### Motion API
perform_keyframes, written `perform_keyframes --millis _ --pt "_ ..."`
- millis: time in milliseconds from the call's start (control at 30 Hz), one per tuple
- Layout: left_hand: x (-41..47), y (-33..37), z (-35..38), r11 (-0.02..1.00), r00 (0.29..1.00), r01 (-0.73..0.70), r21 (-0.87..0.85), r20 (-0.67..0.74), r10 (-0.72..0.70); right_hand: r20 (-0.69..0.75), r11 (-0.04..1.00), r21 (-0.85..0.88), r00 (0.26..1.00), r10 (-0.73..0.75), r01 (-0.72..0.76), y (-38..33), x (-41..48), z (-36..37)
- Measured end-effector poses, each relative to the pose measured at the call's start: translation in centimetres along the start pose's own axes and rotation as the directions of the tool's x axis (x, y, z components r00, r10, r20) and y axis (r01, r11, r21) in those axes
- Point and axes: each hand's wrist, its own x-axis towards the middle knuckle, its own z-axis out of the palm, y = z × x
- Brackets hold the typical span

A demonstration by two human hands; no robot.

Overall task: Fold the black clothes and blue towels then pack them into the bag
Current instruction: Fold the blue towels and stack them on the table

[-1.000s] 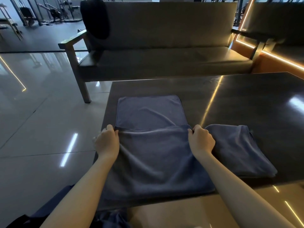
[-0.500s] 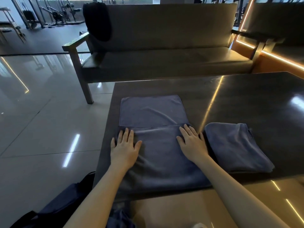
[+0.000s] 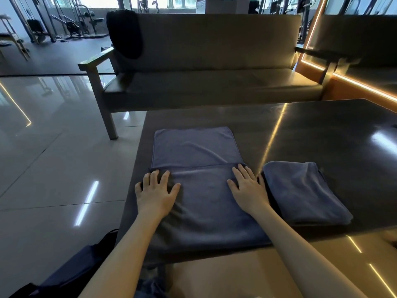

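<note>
A blue towel [image 3: 199, 186] lies on the dark table [image 3: 322, 130], its near part folded over toward the middle. My left hand [image 3: 155, 192] presses flat on the folded layer's left side, fingers spread. My right hand [image 3: 249, 188] presses flat on its right side, fingertips at the fold's edge. A second blue towel [image 3: 303, 192], folded, sits to the right, just beside my right hand. A black garment [image 3: 125, 33] hangs over the sofa's left back corner. A dark blue bag [image 3: 71, 274] shows at the bottom left, below the table edge.
A long sofa [image 3: 214, 82] with wooden arms stands behind the table. Glossy tiled floor [image 3: 53, 168] spreads to the left. Gym equipment [image 3: 71, 22] stands far back left. A lit orange wall strip [image 3: 365, 87] runs along the right.
My hands let go of the towel edge they had carried forward and went flat on the folded layer. Over the last half second they stay pressed there, spreading slightly outward.
</note>
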Motion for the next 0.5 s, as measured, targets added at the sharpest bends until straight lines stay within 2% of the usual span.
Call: perform_keyframes --millis 167,300,400,500 --pt "2.6 -0.1 -0.5 0.998 0.999 -0.031 0.058 -0.012 0.032 -0.150 1.000 0.012 0.989 -0.015 0.017 0.2 0.6 0.4" --pt "5.2 -0.2 -0.6 0.999 0.997 -0.037 0.021 -0.065 0.038 -0.284 0.995 0.084 0.959 -0.019 0.044 0.3 2.9 -0.1" --pt "7.3 -0.3 -0.6 0.999 0.999 -0.019 -0.042 -0.040 0.017 -0.320 0.988 0.155 0.946 0.039 0.012 0.0 5.7 -0.7" --pt "9.6 -0.7 -1.0 0.997 0.998 0.021 -0.073 -0.050 -0.025 -0.255 0.975 0.204 0.956 0.144 -0.092 -0.3 9.0 -1.1"
